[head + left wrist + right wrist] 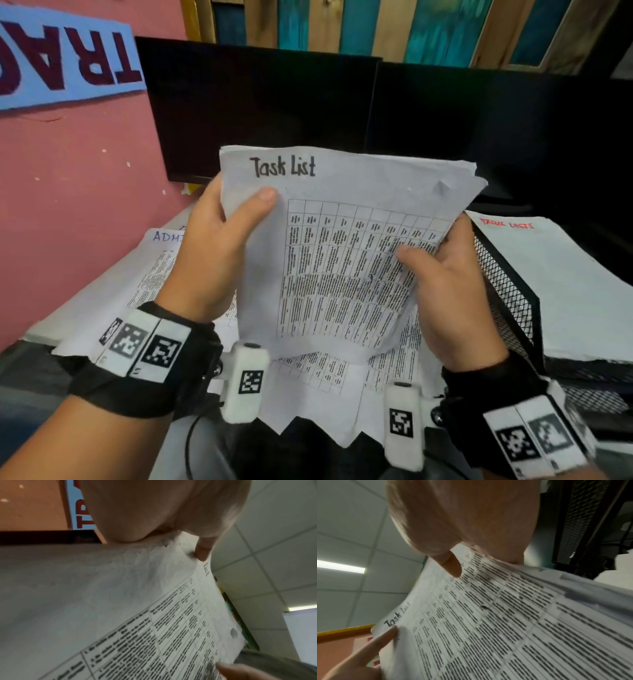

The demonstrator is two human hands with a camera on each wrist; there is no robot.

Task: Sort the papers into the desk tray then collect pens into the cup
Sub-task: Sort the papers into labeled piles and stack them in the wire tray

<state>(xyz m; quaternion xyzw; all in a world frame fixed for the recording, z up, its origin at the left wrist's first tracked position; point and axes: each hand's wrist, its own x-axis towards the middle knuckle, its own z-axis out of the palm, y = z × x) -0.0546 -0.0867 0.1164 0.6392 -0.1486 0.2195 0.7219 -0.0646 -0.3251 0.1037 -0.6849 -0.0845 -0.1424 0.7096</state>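
White printed "Task List" papers (339,260) are held up above the table, left hand (219,253) pinching their 9 o'clock edge, right hand (452,291) gripping the 3 o'clock edge. Black mesh desk tray (507,291) sits at 3 o'clock, holding papers.

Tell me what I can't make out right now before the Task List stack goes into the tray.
- Pens and cup: in no view.
- Table text on the Task List stack: blurred in all three views.
- Number of sheets held: edges overlap, cannot count.
- Fingers of the left hand and right hand: behind the stack in the head view.
- Mesh tray: cut off by the right edge; lower tiers unclear.
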